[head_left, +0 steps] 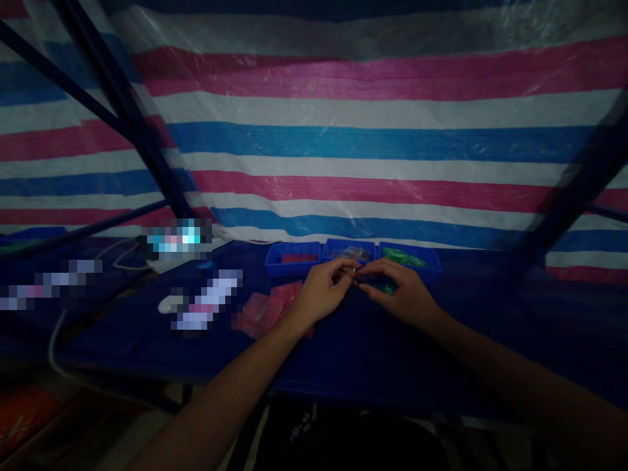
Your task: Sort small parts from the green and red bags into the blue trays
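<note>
My left hand (321, 291) and my right hand (400, 294) meet fingertip to fingertip over a dark blue table (343, 353), both pinched on a tiny part that is too small and dim to name. Just behind them stand three small blue trays: one with red contents (293, 258), a middle one with mixed small parts (349, 252), and one with green pieces (409, 257). A heap of small reddish plastic bags (267, 311) lies to the left of my left hand.
A white mouse (169, 303) and a white cable (59, 340) lie at the table's left. Dark metal poles (122, 111) cross in front of a striped pink, blue and white tarp (373, 131). The table's front edge runs near my forearms.
</note>
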Demonstrator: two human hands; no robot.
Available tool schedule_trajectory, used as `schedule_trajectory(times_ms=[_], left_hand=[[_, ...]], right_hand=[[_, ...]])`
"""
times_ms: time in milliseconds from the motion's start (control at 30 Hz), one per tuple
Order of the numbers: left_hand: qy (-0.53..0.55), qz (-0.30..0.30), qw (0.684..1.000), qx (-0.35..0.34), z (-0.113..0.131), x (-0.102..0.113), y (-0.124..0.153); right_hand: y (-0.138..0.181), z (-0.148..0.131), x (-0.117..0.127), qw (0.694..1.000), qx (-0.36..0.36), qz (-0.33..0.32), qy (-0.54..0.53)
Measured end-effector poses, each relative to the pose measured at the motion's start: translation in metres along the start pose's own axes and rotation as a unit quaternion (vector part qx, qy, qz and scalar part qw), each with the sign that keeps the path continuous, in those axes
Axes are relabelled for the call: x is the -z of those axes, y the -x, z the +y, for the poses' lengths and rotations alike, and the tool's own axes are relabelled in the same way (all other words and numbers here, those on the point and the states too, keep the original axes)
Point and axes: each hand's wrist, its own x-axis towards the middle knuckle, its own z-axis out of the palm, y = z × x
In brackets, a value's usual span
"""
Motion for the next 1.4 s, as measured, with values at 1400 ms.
schedule_trajectory(times_ms=[1400], left_hand=[[-0.069, 0.050, 0.996, -0.017, 0.015, 0.001, 0.002]], right_hand=[[0.002, 0.000, 0.002, 0.998, -0.019, 0.030, 0.048]])
